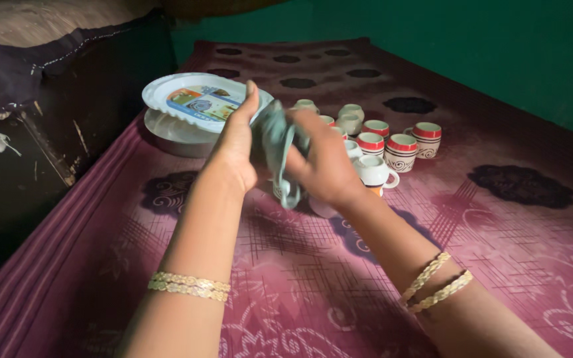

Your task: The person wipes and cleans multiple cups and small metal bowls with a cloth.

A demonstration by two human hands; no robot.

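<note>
Both hands meet above the maroon patterned bedspread — the left hand and right hand close their fingers around a crumpled grey-green cloth, seemingly mid-wipe on something hidden inside — red-banded ceramic cups wait just beyond.

A home room, patterned maroon bedcover, green wall, small cups, stacked plates
</note>
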